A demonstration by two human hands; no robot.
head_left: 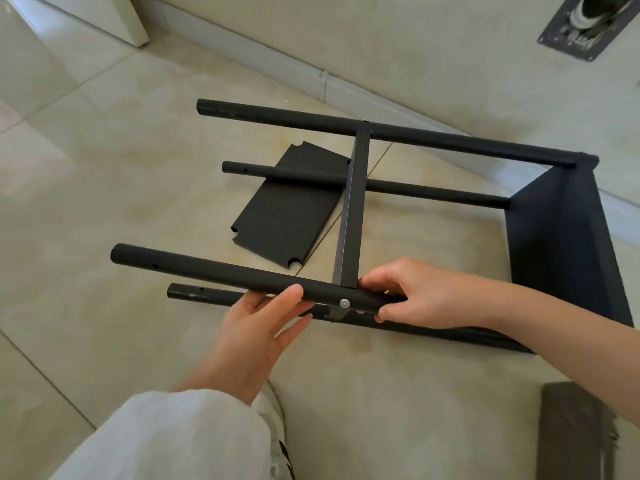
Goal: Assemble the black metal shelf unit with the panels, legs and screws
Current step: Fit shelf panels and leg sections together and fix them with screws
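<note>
Black metal shelf unit (360,209), part-built, lying on its side on the pale tiled floor (104,150): four round tubular legs, one end panel (561,237) at the right, one middle panel seen edge-on. Near upper leg (207,271) joined to the middle panel by a silver screw (344,303). Near lower leg (194,293) largely hidden behind the hands; its right end is cut off by the forearm.
Left hand (263,320): fingers straight and spread, resting on the upper leg just left of the screw; white sleeve (166,434) at the wrist.
Right hand (412,299): fingers and thumb curled round the same leg just right of the screw.
Loose flat black panel with notched corners (287,216): on the floor beneath the frame, partly crossed by a far leg.
Dark grey flat item (575,431): lower right, cut off by the picture edge; cannot be identified.
Dark wall fitting (585,26): top right, cropped.
</note>
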